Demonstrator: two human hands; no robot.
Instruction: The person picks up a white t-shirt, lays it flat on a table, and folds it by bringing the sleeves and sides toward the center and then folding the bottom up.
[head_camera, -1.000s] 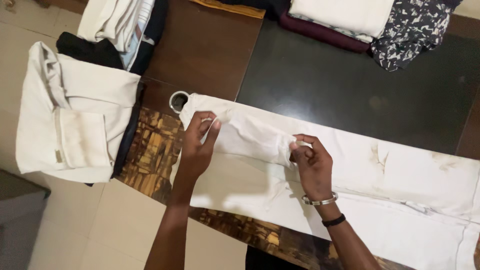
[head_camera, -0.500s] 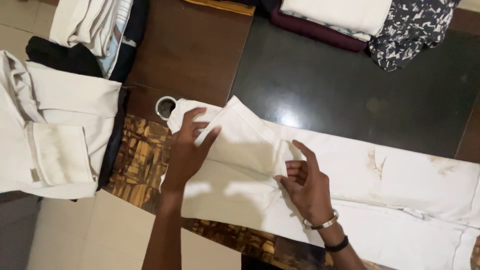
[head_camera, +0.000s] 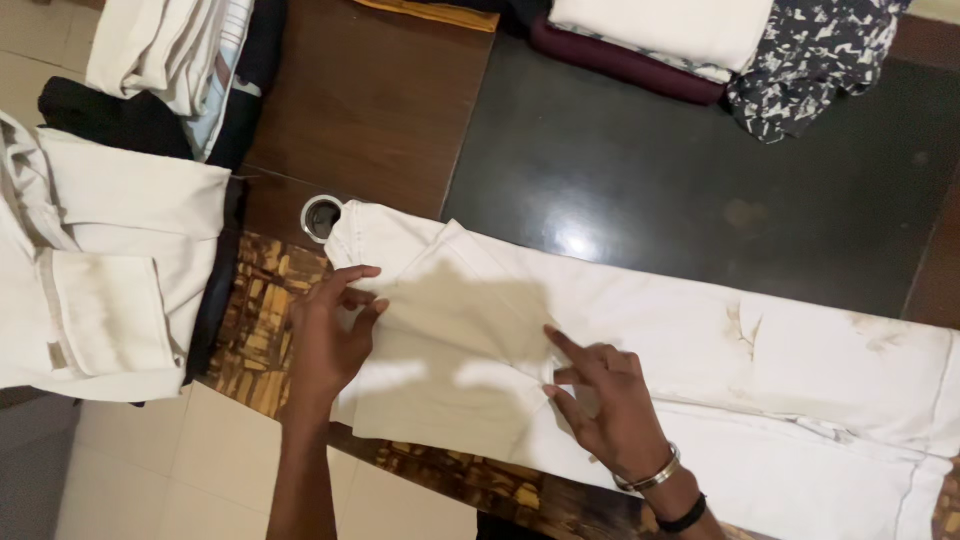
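Note:
A long white garment (head_camera: 700, 350) with brownish stains lies flat across the table. Its left end is folded over into a flap. My left hand (head_camera: 330, 335) rests on the left edge of that flap, fingers apart and pressing the cloth. My right hand (head_camera: 605, 405) lies on the garment's middle, index finger stretched out along the flap's edge. A metal bangle and a dark band sit on my right wrist.
A small round metal cup (head_camera: 321, 217) stands at the garment's top left corner. Folded white trousers (head_camera: 100, 280) on dark cloth lie at the left. Stacks of folded clothes (head_camera: 660, 35) and a patterned dark garment (head_camera: 810, 60) line the far edge of the dark table (head_camera: 640, 190).
Both hands have let go of the bunched cloth they pinched. The flap now lies flat and the hands rest spread on it, the right one lower than before.

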